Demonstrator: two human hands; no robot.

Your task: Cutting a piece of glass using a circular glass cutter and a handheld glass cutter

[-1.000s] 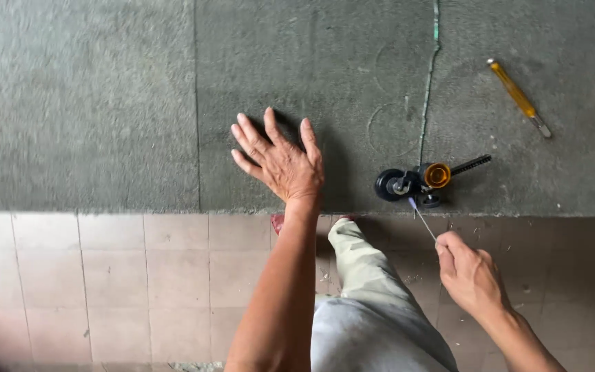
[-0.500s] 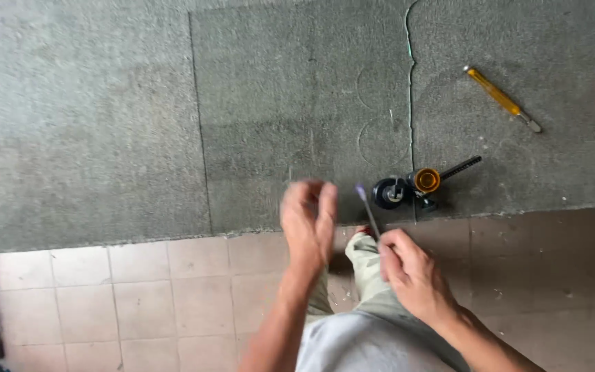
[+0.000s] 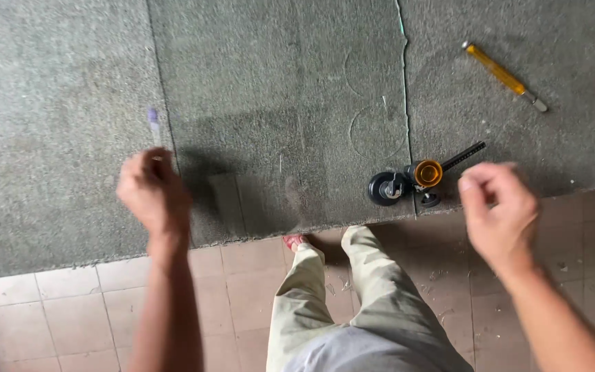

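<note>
The left hand point(image 3: 151, 193) hovers over the grey felt-covered counter point(image 3: 56, 83), its fingers curled together around a thin pen-like tool point(image 3: 153, 124) whose pale purple tip sticks out past the knuckles, away from the person. The hand is blurred, so how the fingers sit on the shaft cannot be told, but the grip is clamped on that tool.

The right hand point(image 3: 498, 207) hangs near the counter's front edge, well apart from the left hand. Its fingers are loosely bent with the thumb held near the forefinger; nothing shows between them, and the blur makes it hard to tell whether the grip is fully together.

Just to the left of the right hand's grip lies a circle cutter point(image 3: 408, 184): a black round suction base, an orange knob beside it, and a slim black bar running up and toward the right hand's fingertips. It rests on the counter right at the edge, apart from the hand.

Beyond the right hand's grip, farther onto the counter, a yellow-handled glass cutter point(image 3: 500, 72) lies at a slant. Faint circular marks point(image 3: 377, 131) show on the felt between the two hands, beside a thin seam point(image 3: 403, 83) running away from the person.

Below the grips, the person's light trousers point(image 3: 352, 303) stand over a tiled floor point(image 3: 56, 317).
</note>
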